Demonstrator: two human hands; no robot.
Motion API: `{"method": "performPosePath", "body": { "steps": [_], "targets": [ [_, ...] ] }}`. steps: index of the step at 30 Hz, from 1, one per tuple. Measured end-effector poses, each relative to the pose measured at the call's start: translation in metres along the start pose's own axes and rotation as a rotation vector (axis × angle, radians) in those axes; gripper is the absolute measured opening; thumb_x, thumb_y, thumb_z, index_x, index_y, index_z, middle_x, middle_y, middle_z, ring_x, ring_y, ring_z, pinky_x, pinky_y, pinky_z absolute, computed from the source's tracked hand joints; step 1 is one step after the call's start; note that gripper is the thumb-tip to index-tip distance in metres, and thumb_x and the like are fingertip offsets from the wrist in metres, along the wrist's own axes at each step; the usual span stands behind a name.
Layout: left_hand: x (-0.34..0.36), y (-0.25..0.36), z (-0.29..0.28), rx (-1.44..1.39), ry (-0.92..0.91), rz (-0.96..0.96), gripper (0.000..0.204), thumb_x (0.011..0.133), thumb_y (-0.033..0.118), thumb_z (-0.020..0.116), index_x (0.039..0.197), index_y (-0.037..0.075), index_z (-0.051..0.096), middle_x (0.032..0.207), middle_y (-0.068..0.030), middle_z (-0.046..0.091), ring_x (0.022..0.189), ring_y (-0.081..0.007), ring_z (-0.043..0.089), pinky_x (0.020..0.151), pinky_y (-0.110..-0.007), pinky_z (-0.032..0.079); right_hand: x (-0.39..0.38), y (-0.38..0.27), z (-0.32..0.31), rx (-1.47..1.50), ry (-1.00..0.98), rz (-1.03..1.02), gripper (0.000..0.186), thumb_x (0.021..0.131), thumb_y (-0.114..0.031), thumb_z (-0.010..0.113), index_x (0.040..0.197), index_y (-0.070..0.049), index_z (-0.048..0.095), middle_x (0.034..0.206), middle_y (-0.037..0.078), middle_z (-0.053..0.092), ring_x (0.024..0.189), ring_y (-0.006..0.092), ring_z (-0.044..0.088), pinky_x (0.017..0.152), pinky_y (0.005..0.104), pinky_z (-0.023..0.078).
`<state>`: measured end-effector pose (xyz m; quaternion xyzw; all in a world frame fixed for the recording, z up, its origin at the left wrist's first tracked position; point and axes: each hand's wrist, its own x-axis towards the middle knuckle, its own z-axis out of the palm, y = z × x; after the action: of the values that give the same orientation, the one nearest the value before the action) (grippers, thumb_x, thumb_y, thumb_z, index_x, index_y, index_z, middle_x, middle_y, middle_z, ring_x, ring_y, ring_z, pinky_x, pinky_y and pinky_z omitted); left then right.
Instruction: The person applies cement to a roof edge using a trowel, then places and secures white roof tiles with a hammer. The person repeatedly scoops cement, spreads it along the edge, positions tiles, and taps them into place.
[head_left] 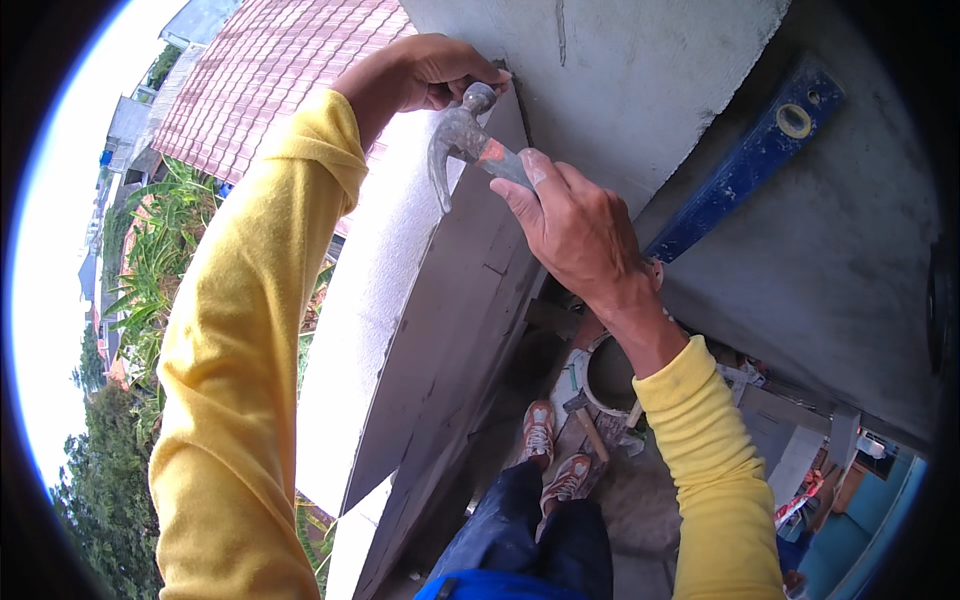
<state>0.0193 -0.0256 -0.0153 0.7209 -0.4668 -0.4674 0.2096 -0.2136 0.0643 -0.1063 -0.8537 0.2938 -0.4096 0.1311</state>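
Note:
My right hand [585, 225] is wrapped around the handle of a claw hammer [460, 132]. The hammer's head is worn grey metal, its claw hangs downward and its striking face points up toward my left hand. Just beyond it, my left hand [440, 72] is closed, with thumb and fingertips pinched together against the corner where the ledge [390, 300] meets the grey concrete wall [610, 80]. Whatever sits between those fingertips is too small or hidden to make out. The hammer's face is close to the left fingers.
A blue spirit level [750, 165] leans against the wall at right. Below, by my shoes [538, 430], are a round bucket [612, 375] and a wooden-handled tool [592, 435]. Beyond the ledge at left lie a tiled roof [270, 75] and greenery [165, 240].

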Motion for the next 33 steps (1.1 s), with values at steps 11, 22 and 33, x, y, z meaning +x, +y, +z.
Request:
{"method": "performPosePath", "body": {
  "steps": [11, 22, 33],
  "targets": [
    [0.004, -0.001, -0.001, -0.014, 0.027, 0.017, 0.023, 0.099, 0.03, 0.079, 0.091, 0.009, 0.08, 0.066, 0.0089, 0.055, 0.052, -0.003, 0.033, 0.049, -0.024, 0.022, 0.0, -0.007, 0.006, 0.044, 0.076, -0.018, 0.042, 0.108, -0.04, 0.067, 0.126, -0.002, 0.069, 0.079, 0.015, 0.07, 0.062, 0.0288, 0.074, 0.049, 0.0391, 0.058],
    [0.008, -0.009, 0.004, -0.042, 0.003, 0.011, 0.024, 0.098, 0.031, 0.08, 0.085, 0.011, 0.08, 0.064, 0.0085, 0.053, 0.053, -0.0044, 0.032, 0.048, -0.026, 0.019, -0.003, -0.007, 0.005, 0.017, 0.089, -0.081, 0.043, 0.108, -0.041, 0.067, 0.125, -0.002, 0.067, 0.076, 0.014, 0.069, 0.062, 0.0289, 0.074, 0.05, 0.0383, 0.059],
    [0.005, -0.006, -0.005, 0.022, -0.023, -0.011, 0.023, 0.097, 0.03, 0.082, 0.086, 0.01, 0.081, 0.075, 0.0013, 0.07, 0.054, -0.0043, 0.041, 0.048, -0.023, 0.022, -0.004, -0.008, -0.003, 0.05, 0.013, -0.209, 0.044, 0.106, -0.041, 0.069, 0.125, -0.001, 0.068, 0.077, 0.012, 0.071, 0.063, 0.029, 0.075, 0.053, 0.0387, 0.06]
  ]
}}
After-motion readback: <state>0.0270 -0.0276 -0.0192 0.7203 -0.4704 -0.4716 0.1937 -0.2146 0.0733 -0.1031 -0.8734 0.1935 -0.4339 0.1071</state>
